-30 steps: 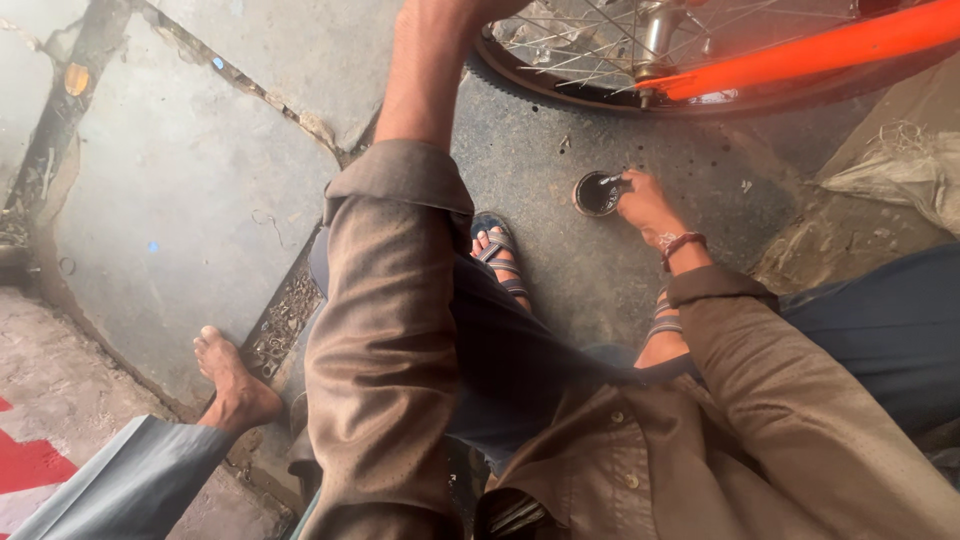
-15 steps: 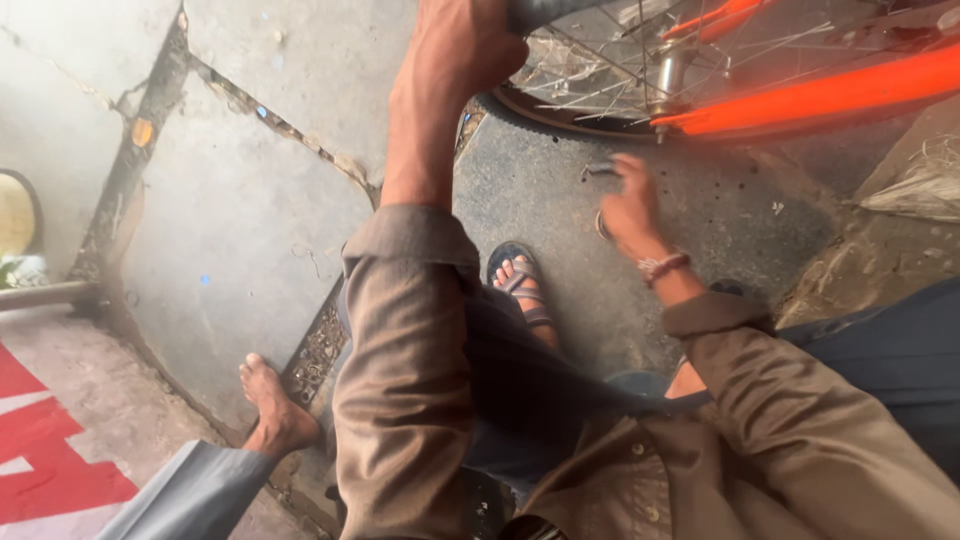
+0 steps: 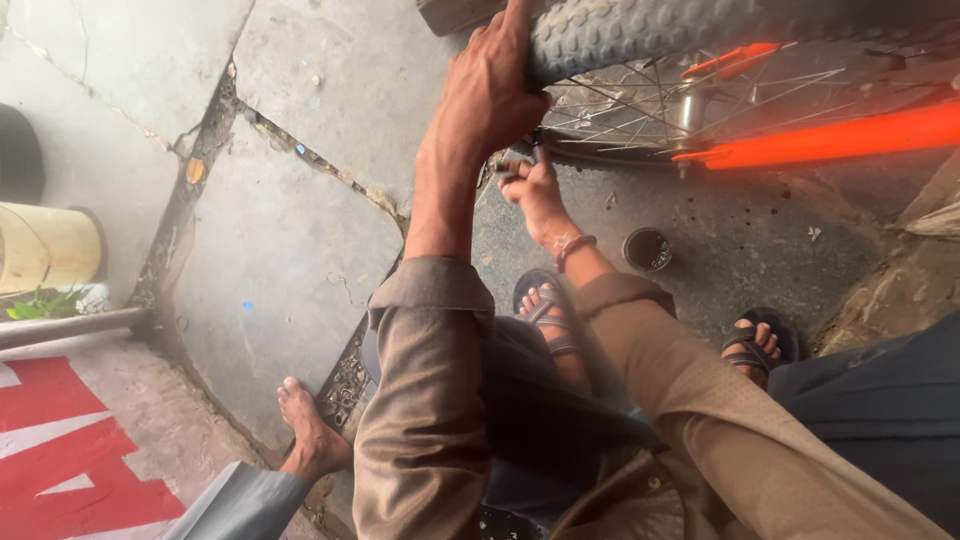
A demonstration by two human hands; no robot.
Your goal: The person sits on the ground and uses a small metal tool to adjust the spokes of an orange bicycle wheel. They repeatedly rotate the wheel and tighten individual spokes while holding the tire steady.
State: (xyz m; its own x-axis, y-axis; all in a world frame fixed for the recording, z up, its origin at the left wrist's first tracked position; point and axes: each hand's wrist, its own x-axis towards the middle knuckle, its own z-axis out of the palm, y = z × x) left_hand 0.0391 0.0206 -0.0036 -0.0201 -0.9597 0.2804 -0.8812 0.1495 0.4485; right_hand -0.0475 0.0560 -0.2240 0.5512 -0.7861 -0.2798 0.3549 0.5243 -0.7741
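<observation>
Left hand (image 3: 490, 85) clasps the knobby grey bicycle tyre (image 3: 640, 30) at its near edge, fingers wrapped over the tread. Right hand (image 3: 535, 190), just below, pinches a small dark tool (image 3: 540, 155) against the wheel rim (image 3: 600, 150); what the tool meets is too small to tell. The wheel stands at top of view, spokes and orange frame tube (image 3: 840, 135) behind. A small round tin (image 3: 647, 248) sits on the stained concrete floor (image 3: 300, 250) near the right wrist. Sandalled feet (image 3: 550, 310) rest below; another person's bare foot (image 3: 305, 425) stands at lower left.
</observation>
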